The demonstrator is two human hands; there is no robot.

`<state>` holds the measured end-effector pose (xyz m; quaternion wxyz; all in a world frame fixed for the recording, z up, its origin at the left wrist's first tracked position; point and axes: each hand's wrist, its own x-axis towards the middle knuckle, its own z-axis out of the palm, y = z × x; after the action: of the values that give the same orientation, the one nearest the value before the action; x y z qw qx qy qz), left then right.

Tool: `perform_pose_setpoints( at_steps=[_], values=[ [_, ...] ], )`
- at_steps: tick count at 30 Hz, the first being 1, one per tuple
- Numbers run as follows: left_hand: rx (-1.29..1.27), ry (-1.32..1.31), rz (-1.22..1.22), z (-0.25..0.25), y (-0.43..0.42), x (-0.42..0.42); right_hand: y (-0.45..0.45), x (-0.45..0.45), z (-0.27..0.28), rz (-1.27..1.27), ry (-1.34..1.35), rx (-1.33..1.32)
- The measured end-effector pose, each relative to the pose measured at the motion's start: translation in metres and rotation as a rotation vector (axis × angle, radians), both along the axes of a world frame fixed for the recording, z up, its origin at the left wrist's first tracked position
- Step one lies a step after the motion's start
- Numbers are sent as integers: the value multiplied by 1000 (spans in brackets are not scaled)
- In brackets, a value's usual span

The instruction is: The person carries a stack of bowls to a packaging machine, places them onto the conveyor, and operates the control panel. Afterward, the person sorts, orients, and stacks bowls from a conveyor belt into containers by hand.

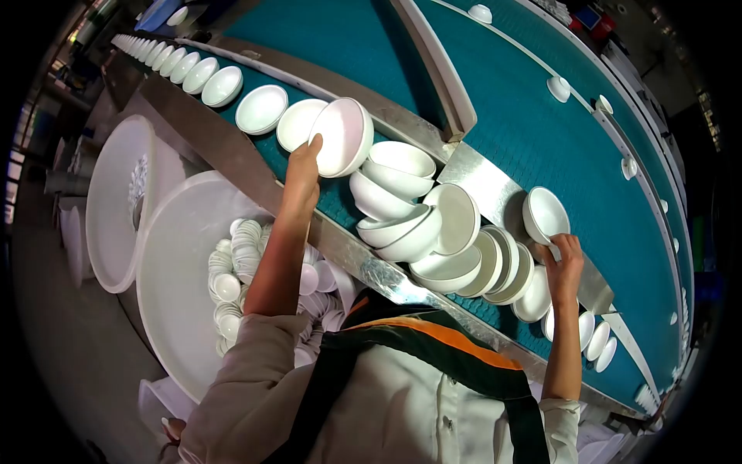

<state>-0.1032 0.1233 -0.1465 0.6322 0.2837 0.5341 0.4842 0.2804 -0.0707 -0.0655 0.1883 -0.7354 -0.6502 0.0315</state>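
My left hand [304,172] is closed on the rim of a white bowl [342,138], which is tilted above the green belt. A second white bowl [297,124] sits partly behind it. With its fingers pinched on the lower rim, my right hand [562,259] holds another white bowl [545,213] over the metal plate [491,185]. Between my hands, several white bowls [456,220] lie overlapping and tilted on the near belt, some nested in one another. More bowls [605,354] lie beyond my right forearm.
A row of bowls [222,87] runs to the far left. Big tubs [174,232] at the left hold many small white pieces [226,288]. A raised divider [456,100] ends near the metal plate. Single bowls [558,89] stand along the curved belt's far side. Another person's hand [175,428] shows at lower left.
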Motion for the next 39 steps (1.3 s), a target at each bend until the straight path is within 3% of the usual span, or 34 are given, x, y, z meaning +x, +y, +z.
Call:
perform_pose_setpoints(
  at_steps=[2,4,6,8,11,13,17,19,21,25,27,31,33,35,38,39],
  values=[
    [21,-53,45,-1,4,5,1,15,-12,-128,-106,-114],
    [29,-173,99,-6,6,11,16,12,-13,-135,-468,2],
    [-11,-168,113,-4,-2,7,50,-35,11,-87,-302,51],
    [19,-201,121,-1,-1,4,106,-103,17,286,132,127],
    [52,-238,242,-3,3,-3,180,-195,-15,620,276,-99],
    [79,-214,309,-10,9,-8,212,-235,-33,572,282,-521],
    [167,-75,391,-26,31,-34,224,-229,-20,482,457,-371],
    [67,112,256,-35,33,-42,206,-189,6,432,701,-236],
    [36,364,206,-38,35,-46,185,-143,30,305,720,-157],
    [79,400,209,-56,45,-44,134,-65,36,92,24,-113],
    [115,369,211,-53,50,-40,116,-35,24,-17,-173,-145],
    [174,330,315,-59,57,-50,66,26,-19,-30,-383,-151],
    [175,342,358,-57,53,-54,39,39,-14,-95,-434,-246],
    [120,96,436,-38,46,-50,9,38,-4,-105,-503,-271],
    [172,42,471,-24,51,-52,-10,29,18,-77,-479,-369],
    [174,43,482,-17,54,-55,-6,21,35,-2,-470,-581]
  ],
)
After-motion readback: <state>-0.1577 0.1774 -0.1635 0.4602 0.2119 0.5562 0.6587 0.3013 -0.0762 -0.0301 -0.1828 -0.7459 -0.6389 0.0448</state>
